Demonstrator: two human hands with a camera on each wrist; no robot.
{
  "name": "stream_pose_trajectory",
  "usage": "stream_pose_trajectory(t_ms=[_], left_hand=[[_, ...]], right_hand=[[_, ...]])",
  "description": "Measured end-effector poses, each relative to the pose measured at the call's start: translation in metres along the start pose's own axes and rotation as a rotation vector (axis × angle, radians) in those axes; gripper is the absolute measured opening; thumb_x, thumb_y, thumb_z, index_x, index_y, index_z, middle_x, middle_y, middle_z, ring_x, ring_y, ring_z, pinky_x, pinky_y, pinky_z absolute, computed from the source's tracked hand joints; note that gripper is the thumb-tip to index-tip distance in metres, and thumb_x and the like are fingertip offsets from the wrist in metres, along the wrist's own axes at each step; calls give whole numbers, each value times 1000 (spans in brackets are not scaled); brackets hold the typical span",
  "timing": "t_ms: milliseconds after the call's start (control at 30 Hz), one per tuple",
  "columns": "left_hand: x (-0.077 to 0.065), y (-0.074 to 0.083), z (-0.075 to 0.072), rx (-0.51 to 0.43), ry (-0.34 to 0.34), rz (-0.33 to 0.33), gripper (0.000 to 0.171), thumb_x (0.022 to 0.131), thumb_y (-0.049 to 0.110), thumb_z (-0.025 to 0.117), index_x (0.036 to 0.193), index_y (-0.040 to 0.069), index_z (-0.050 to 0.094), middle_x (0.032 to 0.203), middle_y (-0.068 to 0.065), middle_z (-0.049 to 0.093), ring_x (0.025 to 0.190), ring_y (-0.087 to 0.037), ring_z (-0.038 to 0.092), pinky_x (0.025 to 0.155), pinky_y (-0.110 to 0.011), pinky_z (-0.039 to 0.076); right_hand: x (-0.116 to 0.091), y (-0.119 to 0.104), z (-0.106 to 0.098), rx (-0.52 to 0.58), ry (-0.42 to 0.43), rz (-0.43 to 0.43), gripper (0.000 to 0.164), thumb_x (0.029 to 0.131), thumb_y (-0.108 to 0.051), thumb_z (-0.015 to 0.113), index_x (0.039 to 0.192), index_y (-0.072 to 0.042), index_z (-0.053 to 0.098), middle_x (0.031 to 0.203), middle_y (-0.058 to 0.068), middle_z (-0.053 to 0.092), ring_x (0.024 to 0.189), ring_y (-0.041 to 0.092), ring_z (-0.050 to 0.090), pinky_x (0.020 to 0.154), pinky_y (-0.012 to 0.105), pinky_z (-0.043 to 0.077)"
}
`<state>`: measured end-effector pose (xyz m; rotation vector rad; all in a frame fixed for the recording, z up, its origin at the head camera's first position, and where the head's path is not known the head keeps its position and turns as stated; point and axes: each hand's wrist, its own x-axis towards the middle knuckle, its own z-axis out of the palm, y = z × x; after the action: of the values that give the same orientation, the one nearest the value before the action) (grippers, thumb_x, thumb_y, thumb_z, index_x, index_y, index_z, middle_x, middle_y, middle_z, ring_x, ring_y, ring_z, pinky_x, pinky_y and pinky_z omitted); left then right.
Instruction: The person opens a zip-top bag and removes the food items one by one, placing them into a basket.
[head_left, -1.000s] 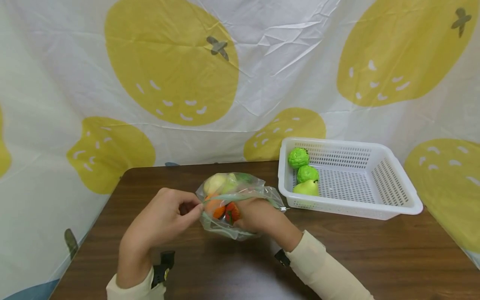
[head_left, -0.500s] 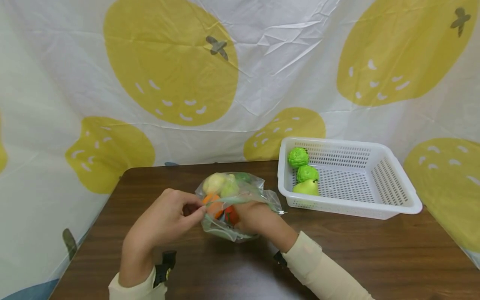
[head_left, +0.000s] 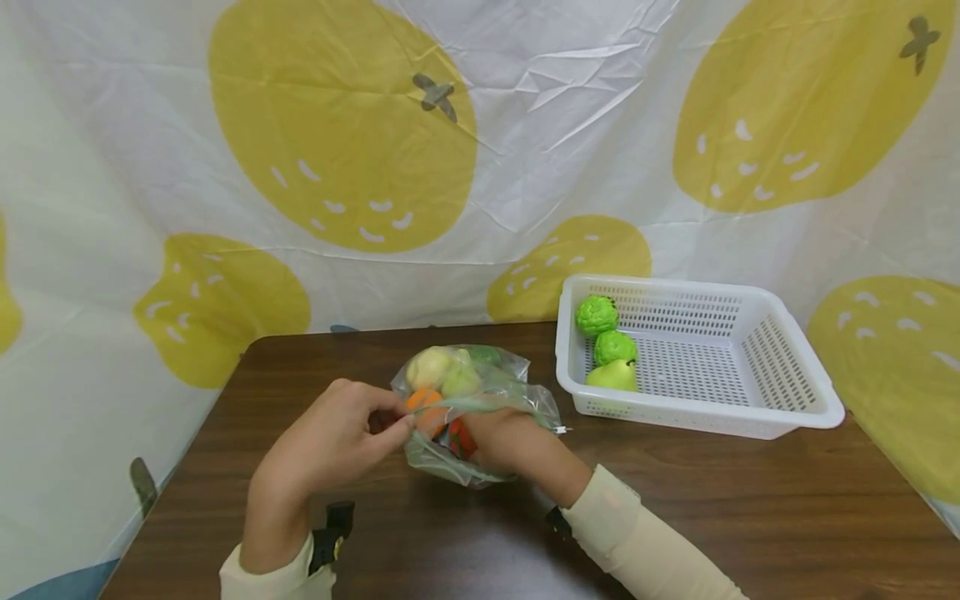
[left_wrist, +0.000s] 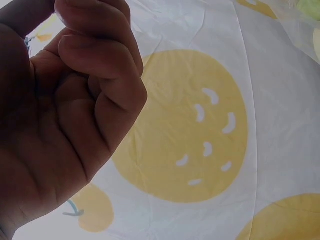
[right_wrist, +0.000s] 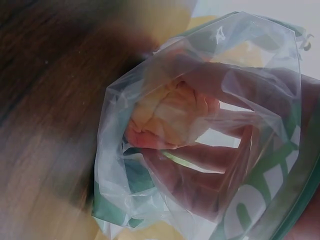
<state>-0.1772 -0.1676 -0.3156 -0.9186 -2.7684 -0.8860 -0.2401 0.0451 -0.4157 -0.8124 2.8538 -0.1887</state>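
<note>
A clear zip bag [head_left: 442, 462] with a green-tinted mouth lies on the table, its opening toward me. My left hand [head_left: 330, 437] pinches the left edge of its mouth between thumb and fingers. In the left wrist view the same hand [left_wrist: 95, 100] shows curled fingers, with the fingertips partly cut off. My right hand [head_left: 517, 442] reaches inside the bag. Seen through the plastic, its fingers [right_wrist: 190, 187] curl round a creased, red-orange fruit [right_wrist: 170, 117]. Also in the bag are an orange fruit [head_left: 426, 402], a pale yellow fruit [head_left: 429, 367] and green ones [head_left: 459, 379].
A white perforated basket [head_left: 697, 408] stands at the right on the brown wooden table [head_left: 675, 508]. Along its left side sit two bumpy green fruits [head_left: 597, 316] and a green pear [head_left: 613, 377]. A lemon-print cloth [head_left: 540, 158] hangs behind the table.
The bag's right side and its white slider have dropped slightly toward me. My right hand and the red fruit have shifted a little lower; my left hand has edged slightly right, still pinching the edge.
</note>
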Motion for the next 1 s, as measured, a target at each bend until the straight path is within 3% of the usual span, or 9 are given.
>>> stream_pose_trajectory(t_ms=[267, 433, 700, 1000], left_hand=[[0, -1, 0, -6, -4, -11, 16, 91, 11, 66, 80, 17, 76, 68, 11, 66, 60, 0, 57, 60, -22, 50], [-2, -2, -1, -7, 8, -21, 16, 92, 11, 66, 83, 18, 77, 68, 12, 66, 60, 0, 57, 59, -22, 50], [-5, -2, -5, -10, 14, -55, 19, 92, 11, 65, 80, 21, 76, 67, 14, 64, 60, -2, 56, 59, -22, 49], [-4, -1, -7, -7, 17, -60, 19, 92, 10, 65, 78, 19, 74, 66, 10, 63, 59, -2, 55, 58, -22, 49]], right_hand=[[-3, 1, 0, -37, -1, -10, 41, 90, -30, 73, 124, -17, 53, 105, 6, 67, 82, 21, 65, 72, 38, 56], [-9, 1, -6, -46, 12, -28, 39, 90, -29, 73, 118, -16, 51, 102, 9, 69, 86, 25, 68, 75, 41, 57], [-24, 0, -21, -34, 97, -98, 40, 87, -29, 77, 117, -14, 53, 97, 3, 66, 92, 24, 66, 81, 41, 55], [-40, -5, -36, -31, 184, -172, 46, 82, -24, 79, 119, -9, 57, 90, 0, 64, 86, 20, 63, 79, 37, 54]])
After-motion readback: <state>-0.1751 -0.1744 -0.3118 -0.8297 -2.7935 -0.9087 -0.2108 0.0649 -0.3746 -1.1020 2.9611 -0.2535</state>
